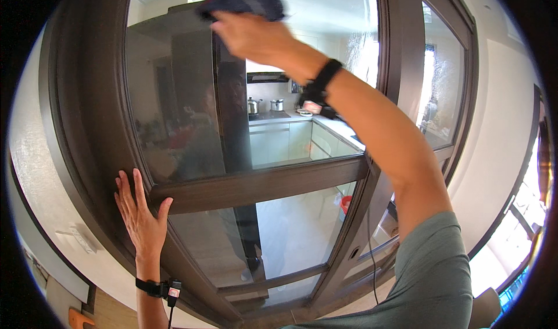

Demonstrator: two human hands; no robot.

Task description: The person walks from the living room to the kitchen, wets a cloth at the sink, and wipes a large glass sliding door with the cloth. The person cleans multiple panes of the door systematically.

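My right hand [257, 37] is raised at the top of the view, shut on a dark cloth [248, 0] with a grey stripe, against or close to the upper glass pane [174, 102] of a brown-framed door; the hand and cloth are blurred. My left hand [144, 224], holding nothing, rests with spread fingers on the left part of the door frame [100, 124], beside the end of its middle rail [261, 181]. Both wrists wear black straps. Wet-looking streaks show on the glass at the upper right.
Through the glass are a kitchen counter [335, 131], metal pots [277, 105] and a red container [346, 203]. A second glazed panel [444, 76] stands at the right. A thin cable [372, 250] hangs beside my right arm. A wall switch or socket plate [83, 239] is at the lower left.
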